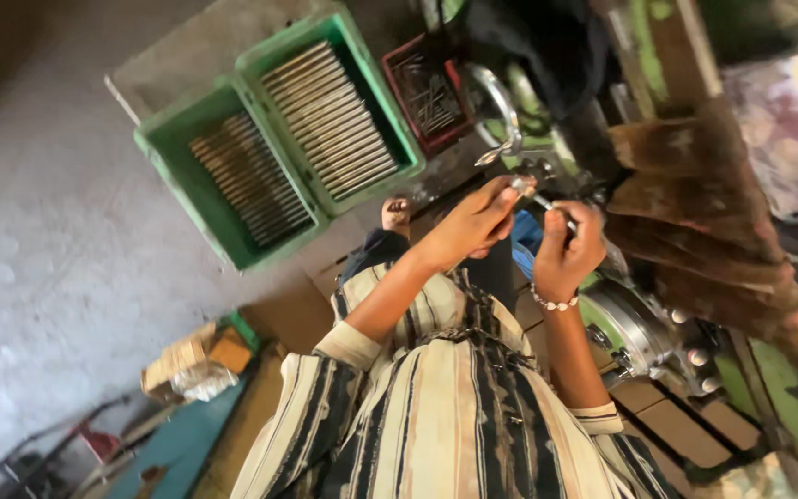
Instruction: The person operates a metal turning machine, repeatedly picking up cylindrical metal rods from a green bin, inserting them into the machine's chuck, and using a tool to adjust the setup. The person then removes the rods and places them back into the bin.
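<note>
My left hand and my right hand are raised close together in front of my striped shirt. Between them is a thin short metal rod. The left fingertips pinch its upper end and the right thumb and fingers grip its lower end. A bead bracelet circles my right wrist. Just beyond the hands is a green machine with a curved shiny metal lever.
Two green crates on the concrete floor hold rows of metal rods. A red crate holds dark thin pins. A round metal wheel and brown rags lie at right. My foot shows below the crates.
</note>
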